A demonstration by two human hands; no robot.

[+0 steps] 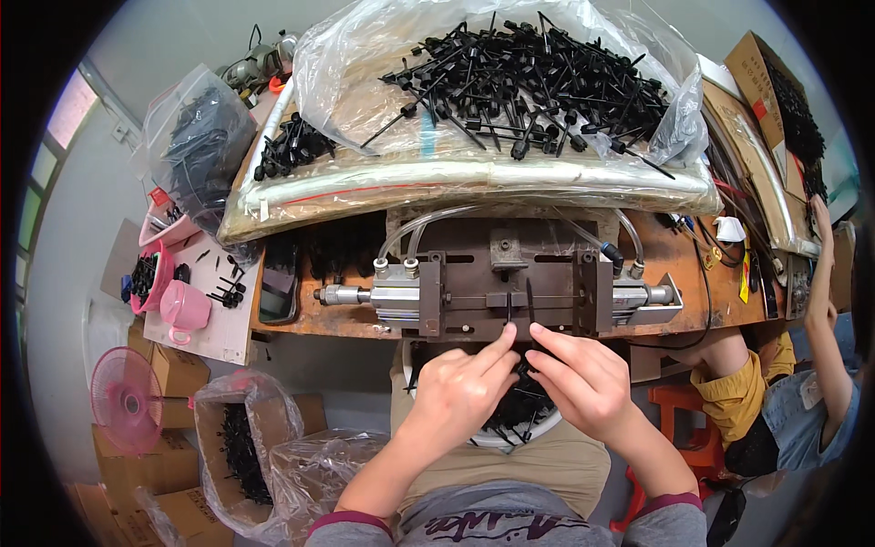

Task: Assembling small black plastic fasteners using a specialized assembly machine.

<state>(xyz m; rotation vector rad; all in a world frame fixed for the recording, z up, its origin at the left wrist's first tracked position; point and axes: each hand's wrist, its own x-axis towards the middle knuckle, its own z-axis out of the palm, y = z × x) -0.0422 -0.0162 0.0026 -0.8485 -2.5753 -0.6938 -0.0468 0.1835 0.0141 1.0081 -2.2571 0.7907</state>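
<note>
My right hand [588, 378] pinches a thin black plastic rod [530, 299], which points up over the brown metal fixture [469, 319]. Beside it, my left hand [465, 387] has its thumb and fingers closed at the lower end of another slim black rod [509, 308], near the small block in the fixture's middle. A silver air cylinder [395, 299] sits at the fixture's left, and a second cylinder [633, 297] at its right, both with clear hoses. Under my hands, partly hidden by them, a white bowl [550, 427] of black parts rests at my lap.
Beyond the fixture, a plastic-lined tray [492, 173] holds a heap of black rod parts [538, 82]. Pink containers [185, 305] stand at left, above a pink fan [126, 401] and a lined box of black parts [244, 456]. A co-worker [802, 383] sits at right.
</note>
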